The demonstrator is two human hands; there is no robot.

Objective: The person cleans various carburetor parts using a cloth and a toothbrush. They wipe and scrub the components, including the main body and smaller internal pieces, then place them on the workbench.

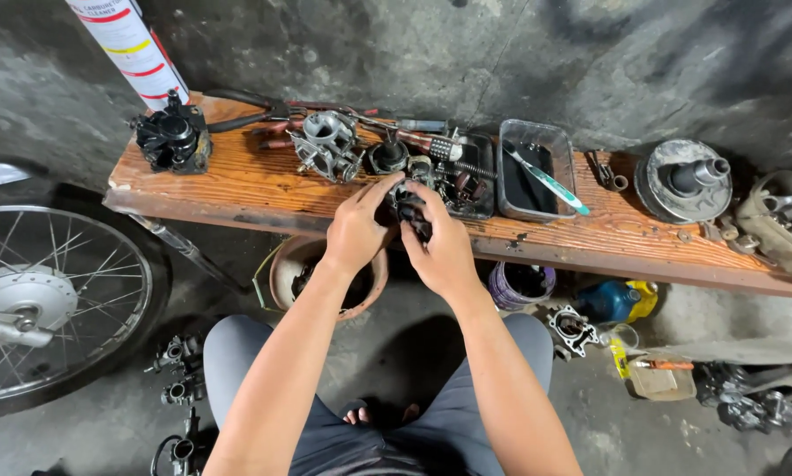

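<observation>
1. Step in hand, by the look of it: small-part work on a dark carburetor part (411, 211), held up over the near edge of the wooden counter (237, 189) between both hands.
2. Left hand (355, 231): grip closed round the left side of the part, thumb and forefinger pinched at its top, remaining fingers curled beneath.
3. Right hand (442, 249): grip likewise closed, fingers wrapped on the right and lower side, fingertips pressed against the black body. Hidden by the fingers: exact contact points and any smaller piece between them.
4. Next move, as a judgement: fine fingertip control rather than force, with one hand steadying while the other turns or seats something small; risk of a tiny piece slipping to the floor below.
5. Just beyond the two grips, on the counter: a shallow black tray (471, 181) of springs and small parts, touching or nearly touching the held part's far side.
6. Further beyond and to the left of the grips: a grey carburetor body (327, 145), then a black carburetor (174, 138) well apart near the counter's end, beside a white spray can (127, 44).
7. To the right of the grips: a clear plastic tub (537, 167) with a toothbrush (546, 179) lying in it, and further off a round metal housing (683, 181).
8. Below the grips, under the counter: a round bowl (283, 273); far left, a spoked wheel (48, 300).
</observation>
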